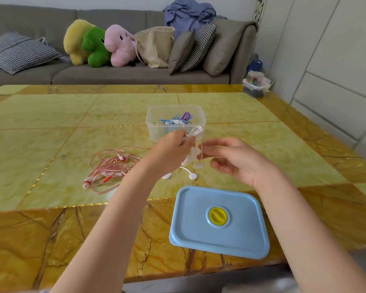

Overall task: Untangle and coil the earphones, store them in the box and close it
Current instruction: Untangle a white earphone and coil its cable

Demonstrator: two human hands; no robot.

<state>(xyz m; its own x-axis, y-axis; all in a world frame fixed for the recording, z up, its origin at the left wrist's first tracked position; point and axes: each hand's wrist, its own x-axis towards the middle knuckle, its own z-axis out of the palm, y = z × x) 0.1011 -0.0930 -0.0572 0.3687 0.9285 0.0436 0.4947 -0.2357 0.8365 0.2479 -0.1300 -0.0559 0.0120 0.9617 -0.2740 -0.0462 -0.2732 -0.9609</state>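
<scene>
White earphones (192, 157) hang above the table between my hands, with their buds dangling near the tabletop. My left hand (171, 149) grips a bunch of the white cord. My right hand (228, 157) pinches a strand of the cord just to the right. Behind my hands stands the clear plastic box (154, 125), open, with blue and purple earphones (179, 119) inside. A tangled pink-red pair of earphones (109, 167) lies on the table to the left. The blue lid (219, 223) with a yellow knob lies flat near the front edge.
The yellow marble-patterned table (61, 123) fills the view. Beyond it a grey sofa (118, 72) holds plush toys, cushions, a woven bag and blue clothes. A small lidded container (255, 84) sits past the far right corner.
</scene>
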